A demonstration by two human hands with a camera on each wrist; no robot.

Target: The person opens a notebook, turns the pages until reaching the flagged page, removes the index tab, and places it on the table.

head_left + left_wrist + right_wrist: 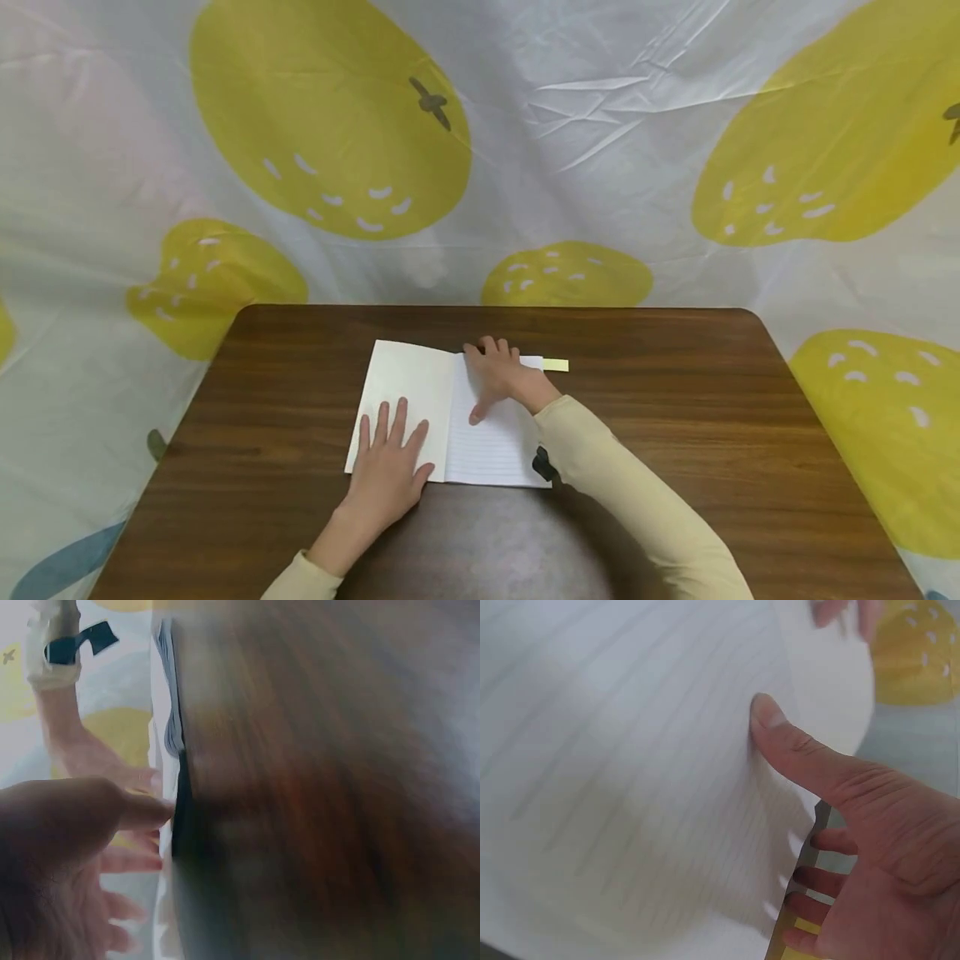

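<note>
Notebook lies open on the brown surface, directly under both hands. Left hand is flat, fingers straight and spread, pressing the blank page at its near corner; it grips nothing. Right hand sits on the lined page by the far edge, thumb pushed into the paper and the other fingers curled round the page's far edge, so it is grasping that page. Risks, as I judge them: the thumb load is on a single thin sheet, and the right wrist view shows it already bowed, so a sideways drag could crease or tear it near the spine. Only one flat palm anchors the notebook, so a hard pull from the right hand could slide or rotate it on the smooth surface. A yellow strip sticks out just beyond the right hand's fingers; a careless sweep could knock it loose. Left wrist view is too blurred to confirm the grip.
</note>
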